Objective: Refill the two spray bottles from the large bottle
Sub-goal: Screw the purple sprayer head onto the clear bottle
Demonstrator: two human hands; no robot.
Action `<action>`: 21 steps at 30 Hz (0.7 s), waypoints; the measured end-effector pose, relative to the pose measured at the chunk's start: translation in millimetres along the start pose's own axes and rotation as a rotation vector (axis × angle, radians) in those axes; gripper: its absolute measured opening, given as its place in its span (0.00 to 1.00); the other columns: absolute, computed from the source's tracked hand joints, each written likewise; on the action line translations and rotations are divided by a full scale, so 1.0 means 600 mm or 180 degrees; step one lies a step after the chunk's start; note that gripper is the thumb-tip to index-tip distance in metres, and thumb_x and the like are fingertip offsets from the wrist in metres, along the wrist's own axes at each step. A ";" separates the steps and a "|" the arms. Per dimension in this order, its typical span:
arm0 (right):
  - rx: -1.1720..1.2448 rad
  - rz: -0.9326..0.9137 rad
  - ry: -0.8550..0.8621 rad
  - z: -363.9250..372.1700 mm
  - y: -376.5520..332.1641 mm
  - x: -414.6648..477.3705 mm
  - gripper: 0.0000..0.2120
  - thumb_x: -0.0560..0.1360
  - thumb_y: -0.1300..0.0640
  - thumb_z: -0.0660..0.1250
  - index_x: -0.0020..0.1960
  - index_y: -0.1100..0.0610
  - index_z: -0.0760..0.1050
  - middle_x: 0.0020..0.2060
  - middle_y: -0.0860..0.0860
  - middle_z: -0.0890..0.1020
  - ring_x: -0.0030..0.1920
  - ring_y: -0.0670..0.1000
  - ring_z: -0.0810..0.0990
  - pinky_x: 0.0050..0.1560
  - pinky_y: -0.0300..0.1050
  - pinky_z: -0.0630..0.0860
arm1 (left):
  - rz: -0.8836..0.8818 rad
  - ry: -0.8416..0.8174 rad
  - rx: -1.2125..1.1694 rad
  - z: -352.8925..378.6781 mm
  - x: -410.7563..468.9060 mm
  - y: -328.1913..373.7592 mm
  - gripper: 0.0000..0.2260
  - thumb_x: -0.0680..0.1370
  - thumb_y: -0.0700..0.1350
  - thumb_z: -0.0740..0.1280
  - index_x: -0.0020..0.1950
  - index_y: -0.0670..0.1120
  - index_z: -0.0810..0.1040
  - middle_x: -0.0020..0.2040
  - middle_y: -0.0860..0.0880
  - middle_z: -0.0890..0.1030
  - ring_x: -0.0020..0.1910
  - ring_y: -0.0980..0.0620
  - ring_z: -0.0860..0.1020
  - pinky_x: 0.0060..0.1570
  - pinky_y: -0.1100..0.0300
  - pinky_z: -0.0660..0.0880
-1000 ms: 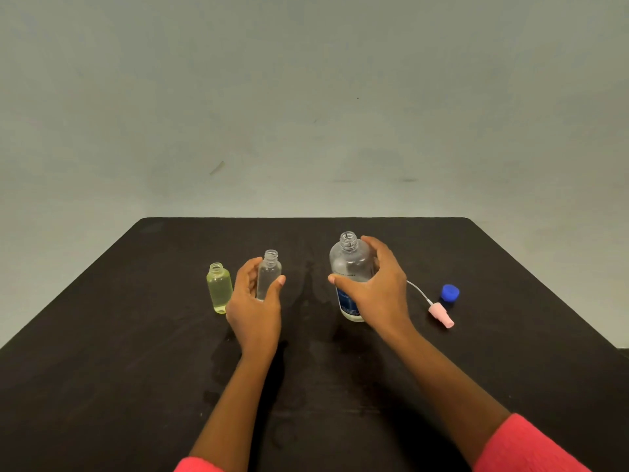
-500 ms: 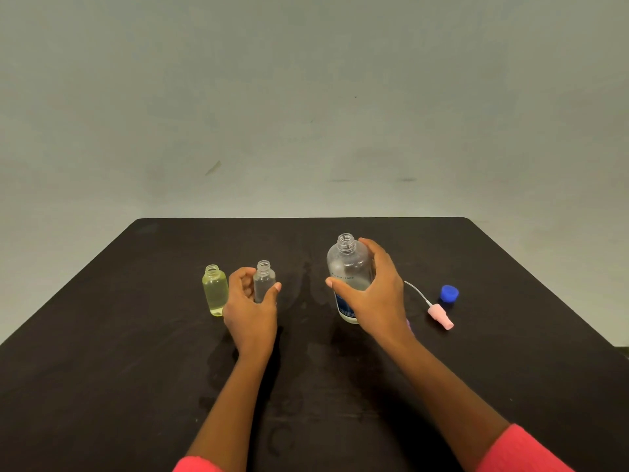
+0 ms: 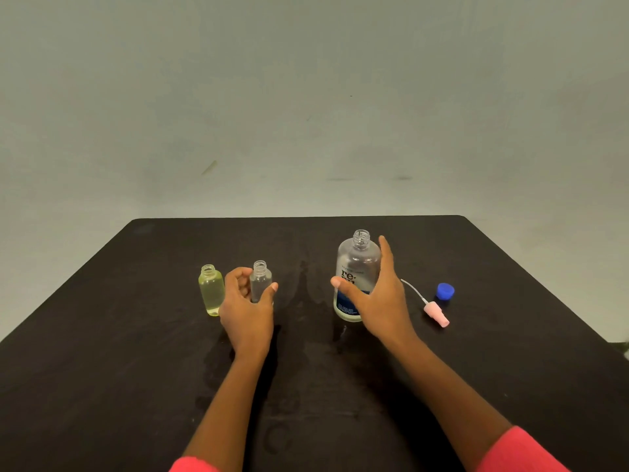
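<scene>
My table (image 3: 102, 369) is black. At 10 o'clock: yellow-tinted spray bottle (image 3: 211, 294), clear spray bottle (image 3: 261, 279). The large bottle (image 3: 357, 260) is clear, its label (image 3: 344, 301) blue-banded. At 2 o'clock: blue cap (image 3: 445, 291), pink spray head (image 3: 436, 314).

The left hand (image 3: 246, 311) hides the base of the clear spray bottle (image 3: 260, 279); the right hand (image 3: 377, 301) half-covers the large bottle (image 3: 355, 264).
</scene>
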State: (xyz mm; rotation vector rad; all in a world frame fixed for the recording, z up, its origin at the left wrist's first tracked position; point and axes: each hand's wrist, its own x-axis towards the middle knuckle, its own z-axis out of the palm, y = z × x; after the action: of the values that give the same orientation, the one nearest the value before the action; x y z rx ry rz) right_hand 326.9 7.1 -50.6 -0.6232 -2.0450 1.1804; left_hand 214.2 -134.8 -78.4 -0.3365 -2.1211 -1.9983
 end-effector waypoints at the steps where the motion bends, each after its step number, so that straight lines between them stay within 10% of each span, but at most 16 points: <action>1: 0.0050 0.0039 -0.0099 -0.004 0.002 -0.003 0.53 0.63 0.41 0.75 0.76 0.46 0.44 0.72 0.45 0.64 0.70 0.47 0.65 0.68 0.50 0.66 | 0.0004 0.0001 0.0002 0.000 0.000 0.000 0.18 0.69 0.38 0.76 0.53 0.49 0.72 0.48 0.52 0.79 0.47 0.56 0.78 0.48 0.69 0.72; 9: 0.0012 0.0119 0.0372 -0.070 0.036 -0.014 0.28 0.75 0.39 0.57 0.71 0.49 0.61 0.65 0.47 0.71 0.54 0.44 0.74 0.56 0.45 0.74 | 0.0009 -0.0008 -0.0003 0.001 0.001 -0.001 0.18 0.68 0.38 0.76 0.53 0.49 0.73 0.49 0.50 0.79 0.48 0.54 0.78 0.50 0.65 0.73; 21: -0.0818 0.0025 0.0450 -0.083 0.070 -0.020 0.12 0.75 0.57 0.66 0.58 0.57 0.74 0.45 0.50 0.78 0.43 0.44 0.77 0.44 0.37 0.73 | -0.0003 -0.0001 -0.0001 -0.001 0.000 0.000 0.18 0.68 0.38 0.76 0.53 0.49 0.72 0.49 0.50 0.79 0.48 0.54 0.79 0.50 0.64 0.73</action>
State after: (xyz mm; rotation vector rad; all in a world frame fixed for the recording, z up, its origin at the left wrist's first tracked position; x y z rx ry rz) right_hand 375.3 46.1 -73.4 -0.8141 -2.0894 0.8576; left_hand 214.1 -135.4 -78.2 -0.3362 -2.1214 -1.9992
